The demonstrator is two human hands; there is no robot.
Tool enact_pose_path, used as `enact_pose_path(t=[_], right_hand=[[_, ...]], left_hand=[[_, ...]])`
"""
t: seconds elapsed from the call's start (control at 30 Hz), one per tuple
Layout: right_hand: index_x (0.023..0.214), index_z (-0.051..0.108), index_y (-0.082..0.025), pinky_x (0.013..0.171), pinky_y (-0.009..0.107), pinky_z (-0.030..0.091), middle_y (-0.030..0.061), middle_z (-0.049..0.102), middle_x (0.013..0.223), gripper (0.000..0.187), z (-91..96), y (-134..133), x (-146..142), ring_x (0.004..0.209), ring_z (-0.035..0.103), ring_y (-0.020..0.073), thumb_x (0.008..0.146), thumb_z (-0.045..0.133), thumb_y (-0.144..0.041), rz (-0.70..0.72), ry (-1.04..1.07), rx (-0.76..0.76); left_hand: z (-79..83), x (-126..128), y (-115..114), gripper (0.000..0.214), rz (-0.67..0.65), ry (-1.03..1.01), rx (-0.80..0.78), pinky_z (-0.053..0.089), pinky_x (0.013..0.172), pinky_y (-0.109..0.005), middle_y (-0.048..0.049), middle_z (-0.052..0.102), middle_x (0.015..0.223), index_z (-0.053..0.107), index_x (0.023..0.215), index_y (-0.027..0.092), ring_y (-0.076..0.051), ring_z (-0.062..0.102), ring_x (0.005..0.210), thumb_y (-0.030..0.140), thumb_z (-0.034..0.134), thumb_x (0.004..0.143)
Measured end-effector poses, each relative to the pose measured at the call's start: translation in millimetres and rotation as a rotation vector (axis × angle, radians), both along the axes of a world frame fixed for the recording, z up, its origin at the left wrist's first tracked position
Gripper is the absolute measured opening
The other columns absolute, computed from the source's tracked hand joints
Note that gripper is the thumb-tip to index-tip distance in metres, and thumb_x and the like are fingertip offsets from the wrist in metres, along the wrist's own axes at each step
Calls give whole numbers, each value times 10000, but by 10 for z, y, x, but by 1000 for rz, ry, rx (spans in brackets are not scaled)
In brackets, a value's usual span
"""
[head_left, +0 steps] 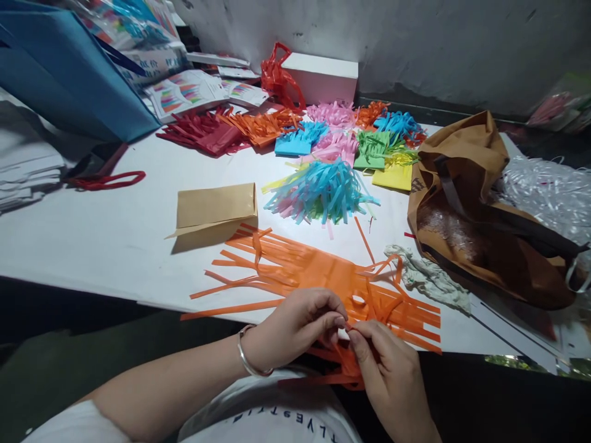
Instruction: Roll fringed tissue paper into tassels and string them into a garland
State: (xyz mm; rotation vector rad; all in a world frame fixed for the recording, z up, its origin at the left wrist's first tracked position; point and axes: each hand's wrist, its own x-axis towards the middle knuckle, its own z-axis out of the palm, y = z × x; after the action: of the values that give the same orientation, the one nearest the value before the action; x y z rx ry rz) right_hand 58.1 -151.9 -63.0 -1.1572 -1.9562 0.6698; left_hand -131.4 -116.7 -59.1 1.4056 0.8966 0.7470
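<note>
My left hand (307,323) and my right hand (385,354) meet at the table's front edge. Each pinches orange fringed tissue paper (325,269), with thumbs and fingertips almost touching. The sheet lies spread on the white table, its uncut middle band flat and its long strips fanning left and right. Some strips hang over the edge beneath my hands. What exactly the fingertips pinch is partly hidden by the fingers. Just beyond the sheet sits a pile of blue, pink and yellow paper fringe (323,191). A folded brown paper piece (216,209) stands left of it.
Folded fringe bundles in several colours, such as the dark red one (207,132), line the back. A white box (321,77) stands by the wall. On the right lie a brown bag (457,203) and crumpled cloth (427,280); a blue bag (69,74) occupies the left.
</note>
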Motion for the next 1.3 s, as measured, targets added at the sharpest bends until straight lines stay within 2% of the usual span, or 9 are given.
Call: enact_pose_path(t=[0.2, 0.37, 0.53, 0.63, 0.77, 0.93, 1.07, 1.2, 1.3], right_hand=[[995, 622, -182, 716, 282, 525, 32, 697, 802, 132, -28, 66, -113, 714, 674, 165, 1005, 491, -191, -65, -162, 304], [970, 589, -181, 900, 339, 504, 15, 679, 772, 98, 12, 104, -156, 743, 668, 163, 967, 511, -121, -12, -167, 401], [966, 618, -216, 704, 271, 516, 22, 672, 820, 90, -52, 91, -180, 771, 651, 162, 982, 529, -214, -46, 21, 158], [1187, 623, -223, 883, 346, 534, 90, 693, 1123, 288, -116, 156, -131, 1076, 656, 230, 984, 533, -407, -268, 122, 103], [1332, 544, -185, 954, 416, 528, 147, 629, 1298, 422, -234, 281, -92, 1223, 597, 274, 980, 539, -417, -521, 185, 156], [1262, 607, -178, 923, 362, 573, 127, 697, 1195, 294, -413, 308, -354, 1126, 663, 230, 981, 546, -241, -233, -100, 399], [1335, 565, -120, 963, 457, 580, 166, 637, 1332, 366, -569, 309, -527, 1221, 623, 294, 992, 490, -225, 26, -361, 390], [1254, 615, -96, 994, 513, 562, 169, 638, 1333, 322, -638, 343, -481, 1229, 619, 316, 997, 491, -245, 76, -473, 410], [1292, 593, -77, 973, 490, 580, 162, 632, 1343, 367, -592, 346, -373, 1240, 614, 305, 1001, 499, -281, 166, -511, 441]], left_hand=[[-29, -32, -59, 163, 6, 315, 637, 464, 631, -218, -43, 601, 841, 512, 949, 173, -132, 537, 702, 77, 380, 948], [101, -140, -73, 210, 114, 354, 708, 477, 675, -218, -44, 573, 876, 461, 969, 186, -136, 524, 757, 16, 342, 933], [284, -239, 28, 110, -7, 269, 635, 492, 660, -210, -47, 623, 896, 523, 995, 175, -120, 568, 748, 103, 443, 968], [469, -370, 414, 114, 113, 238, 689, 480, 604, -206, -33, 632, 810, 557, 933, 161, -106, 570, 669, 126, 458, 976], [817, -632, 1415, 133, 366, 336, 652, 434, 482, -175, 55, 536, 595, 594, 974, 118, -66, 492, 476, 192, 489, 1008], [977, -844, 2170, 346, 519, 442, 717, 495, 731, -197, -110, 620, 1147, 478, 1299, -13, -82, 622, 855, 150, 476, 993], [629, -872, 1648, 268, 409, 513, 834, 463, 921, -265, -106, 624, 1168, 624, 1135, 39, -160, 597, 1060, 177, 618, 906], [140, -815, 754, 276, -248, 621, 963, 478, 950, -386, -90, 702, 1069, 651, 1062, 170, -232, 620, 1023, 280, 746, 827], [-123, -760, 279, 257, -273, 758, 983, 424, 991, -423, -100, 695, 1152, 626, 1130, 167, -254, 605, 1079, 240, 675, 888]])
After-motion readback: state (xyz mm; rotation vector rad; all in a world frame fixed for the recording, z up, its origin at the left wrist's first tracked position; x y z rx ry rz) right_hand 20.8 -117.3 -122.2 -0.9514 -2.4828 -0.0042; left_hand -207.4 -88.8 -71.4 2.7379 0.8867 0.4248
